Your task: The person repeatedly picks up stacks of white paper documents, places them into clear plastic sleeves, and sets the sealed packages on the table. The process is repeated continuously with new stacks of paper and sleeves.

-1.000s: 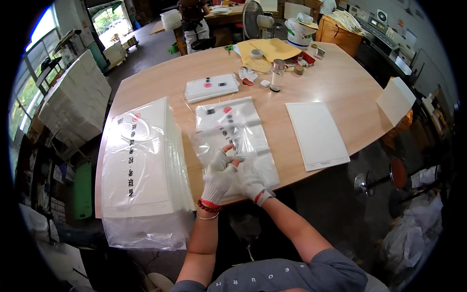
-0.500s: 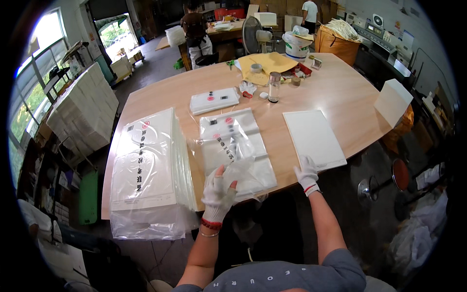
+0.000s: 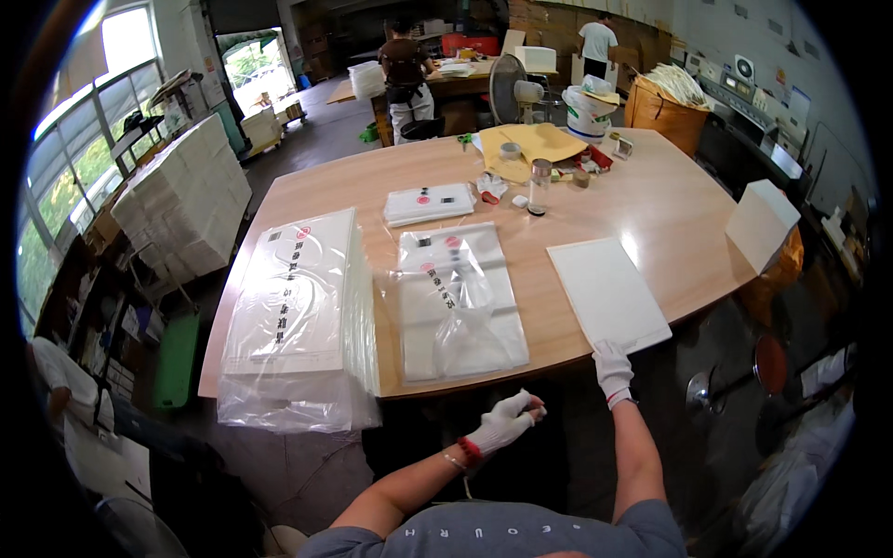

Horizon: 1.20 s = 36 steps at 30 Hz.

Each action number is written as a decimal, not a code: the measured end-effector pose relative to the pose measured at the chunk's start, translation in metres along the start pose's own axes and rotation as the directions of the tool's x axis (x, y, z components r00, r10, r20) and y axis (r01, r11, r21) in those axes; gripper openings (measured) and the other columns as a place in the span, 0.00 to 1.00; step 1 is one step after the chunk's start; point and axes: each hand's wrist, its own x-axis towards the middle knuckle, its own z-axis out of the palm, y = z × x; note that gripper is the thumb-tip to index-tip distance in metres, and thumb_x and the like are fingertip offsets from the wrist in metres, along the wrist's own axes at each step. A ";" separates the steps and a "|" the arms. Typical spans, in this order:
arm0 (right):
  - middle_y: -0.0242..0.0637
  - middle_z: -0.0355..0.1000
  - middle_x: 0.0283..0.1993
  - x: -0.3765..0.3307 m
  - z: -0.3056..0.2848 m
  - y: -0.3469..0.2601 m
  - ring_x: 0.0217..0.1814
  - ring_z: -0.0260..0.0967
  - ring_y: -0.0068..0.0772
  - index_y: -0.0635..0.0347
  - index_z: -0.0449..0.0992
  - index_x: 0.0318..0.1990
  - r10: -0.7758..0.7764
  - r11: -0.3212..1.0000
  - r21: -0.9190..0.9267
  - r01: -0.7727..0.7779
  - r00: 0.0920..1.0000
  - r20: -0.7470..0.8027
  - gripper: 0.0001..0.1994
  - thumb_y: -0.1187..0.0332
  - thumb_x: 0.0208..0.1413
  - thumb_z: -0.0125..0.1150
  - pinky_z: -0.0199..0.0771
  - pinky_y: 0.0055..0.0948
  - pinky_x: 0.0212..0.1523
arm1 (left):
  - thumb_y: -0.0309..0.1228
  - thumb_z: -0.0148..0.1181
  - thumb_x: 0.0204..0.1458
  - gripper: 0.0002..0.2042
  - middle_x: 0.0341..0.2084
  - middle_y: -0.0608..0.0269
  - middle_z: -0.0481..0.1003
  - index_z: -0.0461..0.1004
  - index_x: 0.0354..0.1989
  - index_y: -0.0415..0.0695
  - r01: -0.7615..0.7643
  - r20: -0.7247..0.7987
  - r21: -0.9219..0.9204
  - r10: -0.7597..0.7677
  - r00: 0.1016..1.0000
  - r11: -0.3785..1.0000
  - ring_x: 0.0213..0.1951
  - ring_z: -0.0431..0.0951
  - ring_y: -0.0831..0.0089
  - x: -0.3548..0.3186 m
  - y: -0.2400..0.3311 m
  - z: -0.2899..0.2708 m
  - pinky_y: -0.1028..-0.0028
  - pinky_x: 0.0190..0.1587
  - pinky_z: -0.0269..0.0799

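My left hand (image 3: 507, 420), in a white glove with bare fingertips, is held off the table's near edge in front of my body. Its fingers are loosely bent and apart, with nothing visible in them. My right hand (image 3: 613, 368), also gloved, grips the near left corner of a thin stack of white paper (image 3: 609, 290) lying on the table. Left of that lie flat clear plastic bags (image 3: 507, 312) with dark and red print, their top layer rumpled. A tall pile of bagged paper stacks (image 3: 279, 307) stands at the table's left, loose plastic hanging over the edge.
On the wooden table (image 3: 353, 200) lie folded bags (image 3: 430, 203), a glass bottle (image 3: 539, 186), yellow envelopes (image 3: 530, 144) and tape rolls (image 3: 581, 178). An upright white block (image 3: 763, 225) stands at the right edge. A round stool (image 3: 769, 363) is at right. Two people are farther back.
My left hand has left the plastic bags and come back toward my body, off the table edge. My right hand stays at the paper's near corner. The view has tilted up slightly.
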 end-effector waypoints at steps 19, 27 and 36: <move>0.41 0.69 0.45 -0.105 -0.042 -0.080 0.47 0.66 0.34 0.62 0.62 0.56 0.306 -0.278 0.745 -0.607 0.679 0.667 0.21 0.58 0.61 0.42 0.67 0.33 0.50 | 0.39 0.50 0.46 0.29 0.52 0.39 0.63 0.55 0.55 0.36 0.261 -0.004 0.498 -0.298 0.954 0.827 0.49 0.68 0.44 -0.010 0.052 -0.006 0.52 0.50 0.63; 0.34 0.71 0.39 -0.090 0.003 -0.144 0.37 0.67 0.24 0.67 0.71 0.44 0.343 0.066 0.856 -0.513 0.817 0.464 0.15 0.66 0.53 0.55 0.68 0.24 0.37 | 0.40 0.56 0.41 0.23 0.52 0.44 0.64 0.68 0.46 0.40 0.321 0.120 0.606 -0.483 0.867 0.727 0.53 0.64 0.44 -0.015 0.067 -0.003 0.59 0.52 0.63; 0.33 0.71 0.36 -0.083 -0.047 -0.153 0.36 0.65 0.21 0.67 0.71 0.42 0.365 0.189 0.862 -0.471 0.848 0.384 0.13 0.67 0.54 0.54 0.67 0.23 0.37 | 0.29 0.64 0.41 0.20 0.34 0.56 0.73 0.70 0.45 0.41 0.393 -0.563 0.625 0.039 0.826 0.675 0.33 0.75 0.64 0.014 0.098 -0.123 0.65 0.35 0.70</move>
